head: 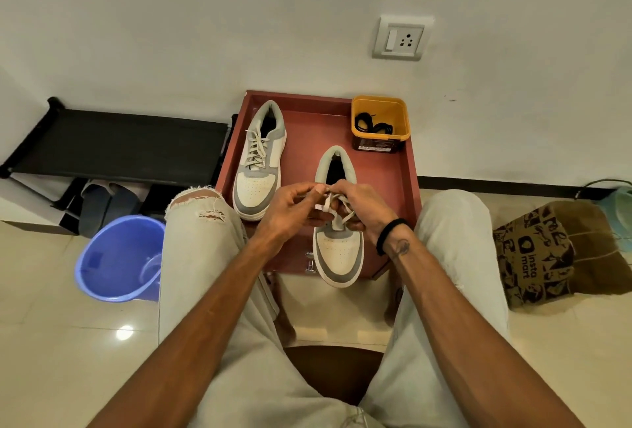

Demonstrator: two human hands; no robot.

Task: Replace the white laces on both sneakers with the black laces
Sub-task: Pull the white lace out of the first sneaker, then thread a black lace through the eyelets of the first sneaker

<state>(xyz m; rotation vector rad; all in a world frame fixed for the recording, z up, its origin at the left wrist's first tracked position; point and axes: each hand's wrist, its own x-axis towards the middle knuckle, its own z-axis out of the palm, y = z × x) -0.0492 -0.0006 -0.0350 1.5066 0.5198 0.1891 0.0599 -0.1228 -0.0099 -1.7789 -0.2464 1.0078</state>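
Note:
Two white and grey sneakers stand on a reddish-brown table (386,181). The left sneaker (258,167) is fully laced in white. Over the tongue of the right sneaker (338,253), my left hand (294,209) and my right hand (362,203) meet and pinch its white lace (328,203), which loops loosely between my fingers. Part of the lacing is hidden behind my hands. Black laces (372,126) lie coiled in a yellow tub (381,140) at the table's far right corner.
A blue bucket (116,256) stands on the floor at the left, beside a black shoe rack (116,144). A printed paper bag (547,253) lies at the right. My knees flank the table; the wall with a socket (400,39) is behind it.

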